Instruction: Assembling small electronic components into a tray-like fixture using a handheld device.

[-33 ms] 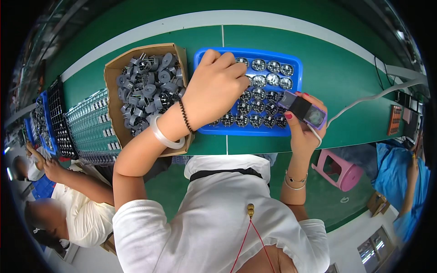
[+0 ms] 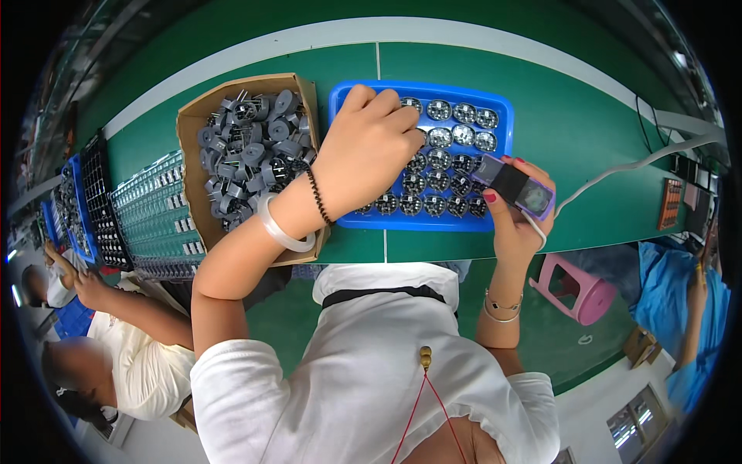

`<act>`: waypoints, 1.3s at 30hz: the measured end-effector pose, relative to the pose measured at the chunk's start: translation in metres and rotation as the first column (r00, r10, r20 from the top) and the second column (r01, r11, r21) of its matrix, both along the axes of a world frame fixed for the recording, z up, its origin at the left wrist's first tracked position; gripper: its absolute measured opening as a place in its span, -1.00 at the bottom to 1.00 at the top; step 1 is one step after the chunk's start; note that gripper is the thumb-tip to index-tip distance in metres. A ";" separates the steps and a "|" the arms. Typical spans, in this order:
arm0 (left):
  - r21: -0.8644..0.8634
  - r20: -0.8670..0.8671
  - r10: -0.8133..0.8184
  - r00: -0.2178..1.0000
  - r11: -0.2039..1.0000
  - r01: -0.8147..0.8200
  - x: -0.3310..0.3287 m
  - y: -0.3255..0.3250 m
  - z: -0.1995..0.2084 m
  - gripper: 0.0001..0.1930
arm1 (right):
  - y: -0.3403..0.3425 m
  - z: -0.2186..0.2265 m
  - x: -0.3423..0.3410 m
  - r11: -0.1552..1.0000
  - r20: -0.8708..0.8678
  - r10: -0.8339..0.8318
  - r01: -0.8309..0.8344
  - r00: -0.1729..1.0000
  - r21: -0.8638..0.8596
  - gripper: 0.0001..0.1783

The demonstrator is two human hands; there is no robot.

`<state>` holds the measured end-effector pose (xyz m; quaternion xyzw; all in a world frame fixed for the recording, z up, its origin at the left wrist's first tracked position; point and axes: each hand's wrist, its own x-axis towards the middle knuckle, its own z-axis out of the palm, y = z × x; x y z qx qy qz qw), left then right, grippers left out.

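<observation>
In the blue plastic tray [image 2: 505,116] sit rows of round, shiny silver-and-black parts [image 2: 439,138]. My left hand [image 2: 367,151] reaches over the left side of this tray with its fingers bent down and drawn together. What those fingertips touch or hold is hidden behind the hand. My right hand [image 2: 514,220] grips a purple handheld device [image 2: 535,199] with a black band around it, at the tray's right edge. The device's far end overhangs a few of the round parts. A pale cable runs from near that hand to the right.
Left of the tray stands an open cardboard box [image 2: 184,147] full of grey round parts with metal legs. Clear trays [image 2: 147,201] of small pieces lie beyond it on the green table [image 2: 433,62]. Co-workers sit on both sides. A pink stool [image 2: 595,301] stands at right.
</observation>
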<state>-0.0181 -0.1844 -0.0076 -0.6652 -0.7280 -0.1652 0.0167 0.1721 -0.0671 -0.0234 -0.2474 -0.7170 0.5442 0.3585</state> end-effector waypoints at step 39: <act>0.332 0.069 -0.205 0.976 0.928 0.172 0.018 0.003 0.027 -0.80 | 0.000 0.020 -0.011 0.961 0.160 0.166 -0.196 0.973 0.196 -0.49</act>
